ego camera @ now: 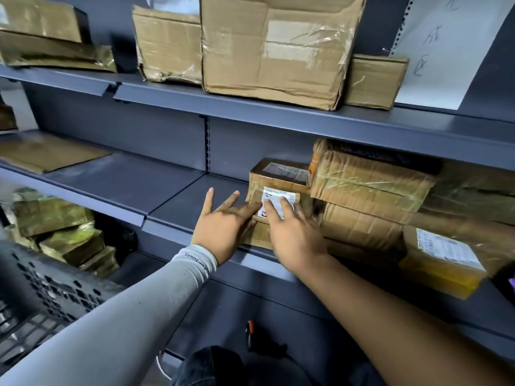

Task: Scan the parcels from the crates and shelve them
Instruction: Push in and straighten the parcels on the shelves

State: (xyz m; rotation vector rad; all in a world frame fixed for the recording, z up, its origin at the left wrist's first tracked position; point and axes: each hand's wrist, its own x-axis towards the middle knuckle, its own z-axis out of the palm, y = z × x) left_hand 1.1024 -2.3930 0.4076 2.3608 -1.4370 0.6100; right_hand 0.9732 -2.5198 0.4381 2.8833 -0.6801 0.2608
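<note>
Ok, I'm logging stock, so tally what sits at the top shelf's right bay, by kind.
Boxes: 3
Paper sheet: 1
Total: 4

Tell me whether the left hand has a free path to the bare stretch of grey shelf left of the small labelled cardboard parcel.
Probably yes: the left hand already hovers over that bare grey shelf, with nothing between them.

Handwritten white paper sheet (457, 48) beside upright
</note>
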